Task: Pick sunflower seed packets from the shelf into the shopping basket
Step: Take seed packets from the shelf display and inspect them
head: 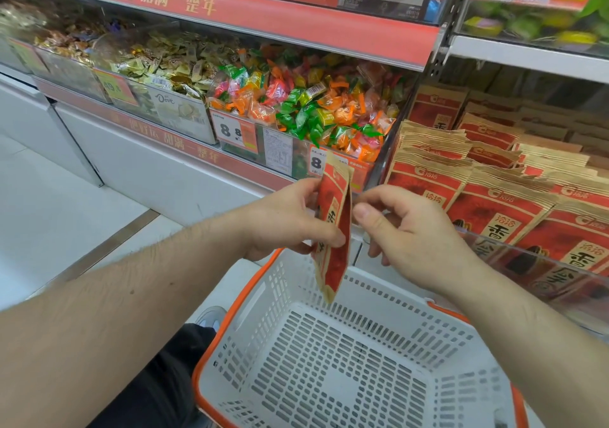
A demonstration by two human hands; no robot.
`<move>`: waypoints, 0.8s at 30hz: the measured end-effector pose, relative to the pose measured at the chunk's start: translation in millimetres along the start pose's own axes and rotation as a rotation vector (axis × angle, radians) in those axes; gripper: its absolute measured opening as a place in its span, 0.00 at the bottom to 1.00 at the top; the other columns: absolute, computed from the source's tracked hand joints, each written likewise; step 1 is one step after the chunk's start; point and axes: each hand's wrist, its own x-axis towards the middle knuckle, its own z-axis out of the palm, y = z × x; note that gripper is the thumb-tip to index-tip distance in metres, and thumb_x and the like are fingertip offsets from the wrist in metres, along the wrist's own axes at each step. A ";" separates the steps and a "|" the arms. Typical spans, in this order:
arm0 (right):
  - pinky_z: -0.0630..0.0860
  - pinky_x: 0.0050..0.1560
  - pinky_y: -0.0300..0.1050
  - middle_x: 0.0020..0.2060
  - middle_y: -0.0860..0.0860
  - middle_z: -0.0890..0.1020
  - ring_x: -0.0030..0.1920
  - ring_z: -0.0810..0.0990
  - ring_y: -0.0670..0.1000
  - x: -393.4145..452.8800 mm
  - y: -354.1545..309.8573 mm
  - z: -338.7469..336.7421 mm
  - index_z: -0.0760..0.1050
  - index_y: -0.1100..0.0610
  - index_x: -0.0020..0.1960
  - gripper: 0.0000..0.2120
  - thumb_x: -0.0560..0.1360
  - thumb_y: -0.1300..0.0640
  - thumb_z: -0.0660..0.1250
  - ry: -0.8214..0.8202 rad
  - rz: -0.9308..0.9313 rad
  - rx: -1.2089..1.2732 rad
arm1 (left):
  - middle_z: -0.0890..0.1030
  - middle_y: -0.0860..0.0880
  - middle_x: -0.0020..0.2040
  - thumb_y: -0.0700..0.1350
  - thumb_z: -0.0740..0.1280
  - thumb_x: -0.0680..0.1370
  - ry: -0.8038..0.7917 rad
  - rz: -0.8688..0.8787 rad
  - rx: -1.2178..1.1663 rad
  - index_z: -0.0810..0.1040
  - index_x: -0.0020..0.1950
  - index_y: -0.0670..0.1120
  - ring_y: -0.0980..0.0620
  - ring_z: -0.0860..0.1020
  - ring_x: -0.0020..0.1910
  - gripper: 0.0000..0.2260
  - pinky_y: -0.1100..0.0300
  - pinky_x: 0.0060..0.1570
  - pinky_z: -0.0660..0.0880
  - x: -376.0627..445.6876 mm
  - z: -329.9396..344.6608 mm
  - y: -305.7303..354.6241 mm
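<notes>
A red and tan sunflower seed packet [335, 230] hangs edge-on above the far rim of a white shopping basket [346, 355] with an orange rim. My left hand [290, 220] pinches the packet between thumb and fingers. My right hand [405, 230] hovers just right of the packet, fingers curled and apart, holding nothing. Nothing lies in the basket. Many more seed packets [494, 184] lie in overlapping rows on the shelf at right, behind a clear front lip.
Bins of wrapped candies [316, 104] fill the shelf to the left, with price tags [234, 132] on their fronts. Another shelf [527, 55] hangs above the seed packets. White floor lies at left. My dark-trousered leg and a shoe [211, 317] are beside the basket.
</notes>
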 end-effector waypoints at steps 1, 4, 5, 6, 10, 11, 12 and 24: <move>0.79 0.35 0.51 0.31 0.47 0.81 0.30 0.80 0.46 -0.3 -1.5 0.7 0.77 0.47 0.45 0.05 0.77 0.49 0.64 0.022 -0.026 0.002 | 0.80 0.47 0.57 0.42 0.74 0.63 -0.020 0.001 0.017 0.74 0.62 0.49 0.46 0.82 0.50 0.28 0.37 0.57 0.77 -0.6 2.1 -0.5; 0.76 0.35 0.53 0.28 0.53 0.79 0.30 0.79 0.49 -1.7 -2.7 5.7 0.76 0.53 0.42 0.09 0.80 0.55 0.62 0.060 -0.106 -0.108 | 0.80 0.50 0.55 0.45 0.74 0.63 -0.024 -0.003 0.011 0.75 0.60 0.49 0.48 0.81 0.50 0.26 0.38 0.57 0.77 1.0 6.8 -3.3; 0.75 0.34 0.54 0.28 0.52 0.79 0.30 0.78 0.50 -1.2 -2.0 7.8 0.76 0.56 0.41 0.11 0.80 0.57 0.61 0.073 -0.120 -0.137 | 0.81 0.52 0.52 0.47 0.74 0.64 -0.015 0.003 -0.012 0.76 0.59 0.50 0.49 0.82 0.50 0.24 0.38 0.58 0.77 2.0 7.6 -3.6; 0.75 0.34 0.54 0.27 0.52 0.79 0.29 0.78 0.50 -0.7 -0.9 9.1 0.75 0.58 0.40 0.11 0.81 0.58 0.61 0.081 -0.112 -0.131 | 0.82 0.54 0.50 0.47 0.73 0.64 -0.005 0.010 -0.039 0.77 0.59 0.50 0.49 0.82 0.51 0.23 0.39 0.59 0.77 2.7 7.7 -3.5; 0.75 0.29 0.43 0.26 0.55 0.80 0.25 0.79 0.47 4.0 -4.3 9.9 0.74 0.60 0.40 0.13 0.82 0.61 0.58 0.047 0.011 0.149 | 0.82 0.46 0.48 0.44 0.69 0.70 -0.126 0.036 -0.209 0.78 0.58 0.44 0.46 0.82 0.50 0.17 0.37 0.57 0.77 4.2 1.6 -3.4; 0.75 0.29 0.42 0.26 0.57 0.81 0.25 0.78 0.49 5.4 -5.6 9.8 0.75 0.61 0.41 0.13 0.82 0.62 0.58 0.026 0.026 0.217 | 0.82 0.43 0.46 0.43 0.69 0.71 -0.196 0.041 -0.245 0.78 0.56 0.44 0.46 0.81 0.48 0.14 0.40 0.53 0.78 4.0 -1.4 -4.0; 0.75 0.29 0.43 0.28 0.61 0.81 0.25 0.78 0.51 5.8 -6.7 9.7 0.75 0.62 0.42 0.13 0.82 0.62 0.57 0.001 0.033 0.273 | 0.82 0.41 0.46 0.43 0.69 0.71 -0.259 0.042 -0.275 0.78 0.55 0.43 0.45 0.81 0.47 0.13 0.43 0.51 0.78 4.1 -4.3 -5.2; 0.74 0.27 0.42 0.28 0.55 0.80 0.25 0.77 0.50 5.7 -12.3 9.8 0.76 0.61 0.42 0.13 0.83 0.63 0.58 -0.042 0.065 0.428 | 0.82 0.42 0.44 0.46 0.70 0.70 -0.329 -0.016 -0.383 0.83 0.47 0.45 0.45 0.81 0.46 0.09 0.46 0.46 0.80 9.0 -10.5 -11.9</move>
